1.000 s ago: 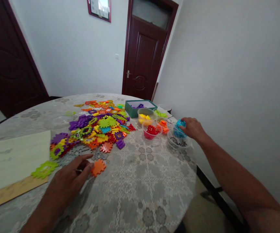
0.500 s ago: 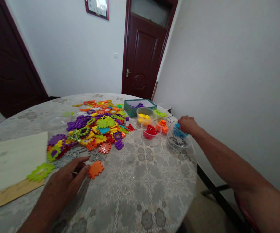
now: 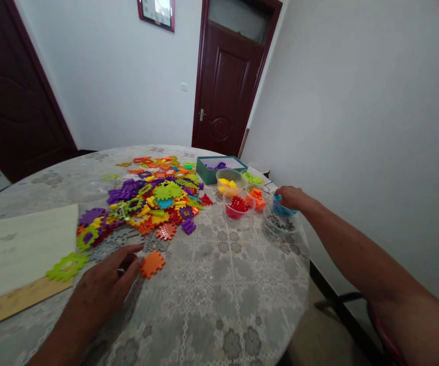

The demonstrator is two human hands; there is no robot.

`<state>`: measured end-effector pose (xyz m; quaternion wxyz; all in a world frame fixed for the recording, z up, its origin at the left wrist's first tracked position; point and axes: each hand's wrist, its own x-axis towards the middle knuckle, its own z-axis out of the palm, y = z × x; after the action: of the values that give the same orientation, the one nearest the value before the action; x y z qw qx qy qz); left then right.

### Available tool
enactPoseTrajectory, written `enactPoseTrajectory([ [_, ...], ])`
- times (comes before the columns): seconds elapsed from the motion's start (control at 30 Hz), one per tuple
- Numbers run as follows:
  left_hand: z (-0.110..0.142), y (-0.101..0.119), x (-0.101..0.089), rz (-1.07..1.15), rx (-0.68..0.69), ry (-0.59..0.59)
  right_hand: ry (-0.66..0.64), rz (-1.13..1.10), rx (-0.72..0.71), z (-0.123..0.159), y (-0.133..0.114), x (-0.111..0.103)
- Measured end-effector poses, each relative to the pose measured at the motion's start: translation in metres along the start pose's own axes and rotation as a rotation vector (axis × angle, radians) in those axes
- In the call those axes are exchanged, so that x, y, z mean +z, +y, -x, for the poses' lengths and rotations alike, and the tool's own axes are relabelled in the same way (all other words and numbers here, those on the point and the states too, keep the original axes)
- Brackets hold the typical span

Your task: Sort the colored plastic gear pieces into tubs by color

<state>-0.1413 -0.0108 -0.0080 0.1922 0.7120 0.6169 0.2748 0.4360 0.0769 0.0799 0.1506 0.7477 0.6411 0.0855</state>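
My left hand (image 3: 108,279) rests on the table at the lower left, thumb and index finger apart. Its thumb tip lies at the edge of an orange toothed plastic building piece (image 3: 153,264), flat on the cloth. At the far right, my right hand (image 3: 291,195) reaches over a clear tub of blue pieces (image 3: 285,209). Its fingers are bent down together at the rim, with blue plastic showing at the fingertips; the tips are partly hidden. Just in front stands a clear tub of grey pieces (image 3: 280,223).
A mixed heap of building pieces (image 3: 162,193) covers the table's left middle. Tubs of red (image 3: 238,204), yellow (image 3: 227,185) and orange pieces (image 3: 256,199) stand beside a green box (image 3: 207,175). A pale board (image 3: 25,249) lies left. The table edge curves close under my right arm.
My right hand has lowered slightly at the blue tub, its fingers more hidden. My left hand and the orange piece keep their places on the table; the view has shifted a little.
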Motion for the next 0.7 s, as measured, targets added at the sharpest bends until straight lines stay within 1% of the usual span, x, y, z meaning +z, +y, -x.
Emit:
enactPoseTrajectory([
  [0.1,0.001,0.002,-0.002,-0.001,0.000,-0.021,0.030,-0.012,0.010,0.006,0.002,-0.001],
  [0.2,0.000,-0.001,0.000,-0.003,0.012,-0.016,0.100,-0.019,0.035,0.015,0.002,-0.008],
  [0.27,0.000,-0.004,0.002,-0.013,0.031,0.015,0.219,-0.052,0.058,0.025,-0.005,-0.013],
  [0.33,0.001,-0.006,0.005,-0.032,0.082,0.051,0.399,-0.138,0.039,0.039,-0.021,-0.018],
  [0.4,0.004,-0.006,0.007,-0.063,0.175,0.061,0.561,-0.270,-0.056,0.056,-0.049,-0.021],
  [0.47,0.007,-0.004,0.008,-0.074,0.258,0.056,0.624,-0.406,-0.223,0.076,-0.085,-0.022],
  [0.53,0.010,-0.003,0.009,-0.084,0.300,0.045,0.592,-0.531,-0.424,0.095,-0.127,-0.021],
  [0.6,0.013,-0.002,0.009,-0.104,0.332,0.008,0.513,-0.644,-0.612,0.112,-0.170,-0.020],
  [0.67,0.016,0.000,0.008,-0.130,0.339,-0.037,0.429,-0.713,-0.754,0.121,-0.211,-0.018],
  [0.7,0.017,0.001,0.008,-0.144,0.336,-0.060,0.397,-0.723,-0.793,0.122,-0.229,-0.017],
])
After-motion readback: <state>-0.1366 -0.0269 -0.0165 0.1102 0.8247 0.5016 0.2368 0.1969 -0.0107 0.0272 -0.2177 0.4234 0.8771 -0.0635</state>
